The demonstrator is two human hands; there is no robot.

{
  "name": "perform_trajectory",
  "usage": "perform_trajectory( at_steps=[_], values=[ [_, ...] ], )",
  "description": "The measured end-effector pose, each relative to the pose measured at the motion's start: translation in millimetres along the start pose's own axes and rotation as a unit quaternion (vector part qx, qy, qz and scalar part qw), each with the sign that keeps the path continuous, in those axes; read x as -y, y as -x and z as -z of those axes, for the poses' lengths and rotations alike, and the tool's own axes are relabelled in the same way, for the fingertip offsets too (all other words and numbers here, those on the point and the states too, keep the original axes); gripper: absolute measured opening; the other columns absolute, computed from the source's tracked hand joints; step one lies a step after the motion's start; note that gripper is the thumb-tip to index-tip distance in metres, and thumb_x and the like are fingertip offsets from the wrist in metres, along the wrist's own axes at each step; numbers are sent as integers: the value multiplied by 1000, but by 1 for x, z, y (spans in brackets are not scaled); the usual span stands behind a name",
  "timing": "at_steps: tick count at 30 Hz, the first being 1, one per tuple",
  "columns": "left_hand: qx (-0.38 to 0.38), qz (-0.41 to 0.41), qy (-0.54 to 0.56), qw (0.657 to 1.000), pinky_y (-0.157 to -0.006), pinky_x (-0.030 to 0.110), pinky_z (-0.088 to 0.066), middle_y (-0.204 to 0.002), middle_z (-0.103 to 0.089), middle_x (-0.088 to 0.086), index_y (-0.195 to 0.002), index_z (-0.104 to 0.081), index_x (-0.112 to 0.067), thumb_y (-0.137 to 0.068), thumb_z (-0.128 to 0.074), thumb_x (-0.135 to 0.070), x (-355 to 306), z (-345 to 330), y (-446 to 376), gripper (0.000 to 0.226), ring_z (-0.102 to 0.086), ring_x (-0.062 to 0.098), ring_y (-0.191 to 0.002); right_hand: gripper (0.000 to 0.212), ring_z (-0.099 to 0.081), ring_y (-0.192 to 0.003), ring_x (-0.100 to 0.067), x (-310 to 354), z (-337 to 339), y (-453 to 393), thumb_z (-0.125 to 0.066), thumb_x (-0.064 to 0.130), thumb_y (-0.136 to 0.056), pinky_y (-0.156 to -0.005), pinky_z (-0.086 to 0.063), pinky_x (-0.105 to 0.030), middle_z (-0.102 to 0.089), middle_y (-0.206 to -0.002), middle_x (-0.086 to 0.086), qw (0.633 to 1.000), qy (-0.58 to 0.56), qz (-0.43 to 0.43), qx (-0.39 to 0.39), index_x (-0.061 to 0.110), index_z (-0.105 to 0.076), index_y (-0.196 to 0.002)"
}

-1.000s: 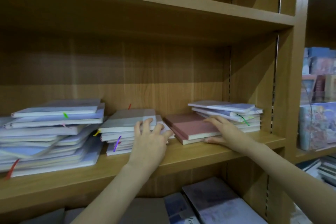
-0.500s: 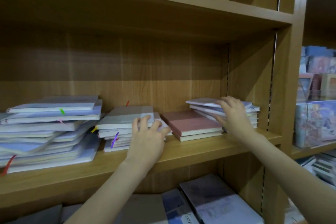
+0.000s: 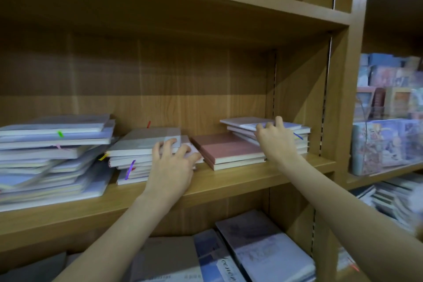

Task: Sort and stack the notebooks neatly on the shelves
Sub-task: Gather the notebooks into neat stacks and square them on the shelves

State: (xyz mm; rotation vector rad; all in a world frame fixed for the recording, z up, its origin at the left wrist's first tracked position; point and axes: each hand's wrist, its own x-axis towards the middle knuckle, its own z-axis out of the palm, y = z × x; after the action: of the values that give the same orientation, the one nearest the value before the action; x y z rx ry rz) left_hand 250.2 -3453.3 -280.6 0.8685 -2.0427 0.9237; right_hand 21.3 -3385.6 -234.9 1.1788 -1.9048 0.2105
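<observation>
Head camera: a person reaches both bare arms into a wooden bookshelf (image 3: 240, 174), working among four piles of notebooks on its middle board. The landmark is the pair of flat pink-covered notebooks (image 3: 226, 147), lying near the centre of that board.

Just left of the pink pair, the left hand (image 3: 174, 162) rests against the front corner of a slanted pile of grey-covered notebooks with coloured ribbon markers (image 3: 139, 151) — fingers spread and bent, tips on the top cover, thumb toward the pink pair. Whether it actually clasps a book cannot be told.

Just right of the pink pair, the right hand (image 3: 274, 139) sits on a short stack of pale lilac and white notebooks (image 3: 299, 137), fingers curled over the edge of the top cover; the stack stands close to the shelf's right upright.

Farther left of the pink pair, well beyond the grey pile, a tall untidy heap of pale blue notebooks (image 3: 52, 158) leans and fans out, a green tab showing at its front edge.

Below the pink pair, on the lower board, lie large blue-grey patterned notebooks (image 3: 263, 249). Right of the upright, a neighbouring bay holds blurred colourful boxed goods (image 3: 384, 144).
</observation>
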Motion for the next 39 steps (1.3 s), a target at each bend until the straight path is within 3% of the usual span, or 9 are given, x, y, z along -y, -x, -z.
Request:
perform_trajectory(
  at_steps=[4, 6, 8, 12, 15, 19, 23, 32, 39],
  values=[
    [-3, 3, 0, 1000, -77, 55, -48, -82, -69, 3, -83, -74, -25, -50, -87, -17, 0, 1, 0, 36, -63, 40, -90, 25, -59, -73, -30, 7, 15, 1, -84, 2, -47, -42, -17, -21, -56, -47, -7, 999, 51, 10, 12, 6, -63, -61],
    [-4, 3, 3, 1000, -77, 56, -47, -83, -69, 4, -83, -74, -25, -50, -87, -16, 0, 0, 0, 36, -63, 40, -90, 7, -55, -95, -31, 9, 19, -6, -68, 1, -74, -47, -21, -25, -66, -71, -11, 998, 36, 46, 32, 3, -65, -80],
    [-2, 1, 5, 1000, -78, 55, -47, -83, -69, 4, -83, -74, -25, -50, -87, -16, 0, 0, 0, 37, -63, 40, -90, 22, -45, -112, -31, 13, 16, -19, -45, -2, -91, -55, -27, -26, -67, -98, -8, 996, 26, 40, 70, 6, -63, -102],
    [-6, -2, 0, 1000, -78, 55, -48, -83, -69, 3, -83, -74, -26, -54, -83, -15, 1, 0, 1, 32, -63, 40, -90, 25, -36, -123, -30, 2, 12, -31, -49, 22, -96, -78, -37, -30, -63, -114, -8, 992, -25, 6, 128, 11, -59, -117],
    [-27, -9, -5, 1000, -77, 55, -48, -82, -69, 3, -82, -75, -26, -62, -69, -15, 2, -3, 3, 24, -63, 39, -89, 56, -25, -133, -31, -28, -3, -26, -58, 45, -88, -103, -28, -44, -52, -133, -7, 975, -65, -29, 211, 19, -42, -135],
    [-39, -13, -6, 999, -78, 54, -48, -82, -69, 3, -82, -75, -25, -61, -62, -18, 2, -4, 2, 25, -63, 39, -89, 99, -17, -142, -30, -65, -20, -17, -73, 41, -77, -112, -17, -50, -18, -156, -3, 950, -188, -45, 247, 22, -9, -150],
    [-29, -4, 2, 1000, -76, 55, -49, -83, -69, 4, -82, -75, -24, -50, -85, -14, 1, -1, 1, 35, -64, 40, -88, 86, -35, -133, -28, -77, -26, -13, -72, 37, -80, -108, -28, -44, -38, -147, -7, 953, -236, -55, 180, 17, -23, -147],
    [-23, -9, -2, 1000, -77, 53, -47, -83, -69, 2, -81, -74, -26, -58, -77, -15, 2, -3, 1, 26, -63, 38, -90, 49, -46, -120, -26, -84, -8, -26, -60, 47, -86, -107, -18, -45, -63, -119, -1, 969, -229, -54, 74, 25, -54, -129],
    [-41, -10, -5, 999, -80, 48, -42, -84, -69, 1, -82, -74, -27, -66, -55, -22, 3, -7, 1, 25, -63, 37, -91, 74, -37, -127, -25, -76, -12, -34, -68, 52, -77, -107, -24, -49, -51, -134, -1, 959, -185, 37, 213, 25, -39, -140]
  ],
)
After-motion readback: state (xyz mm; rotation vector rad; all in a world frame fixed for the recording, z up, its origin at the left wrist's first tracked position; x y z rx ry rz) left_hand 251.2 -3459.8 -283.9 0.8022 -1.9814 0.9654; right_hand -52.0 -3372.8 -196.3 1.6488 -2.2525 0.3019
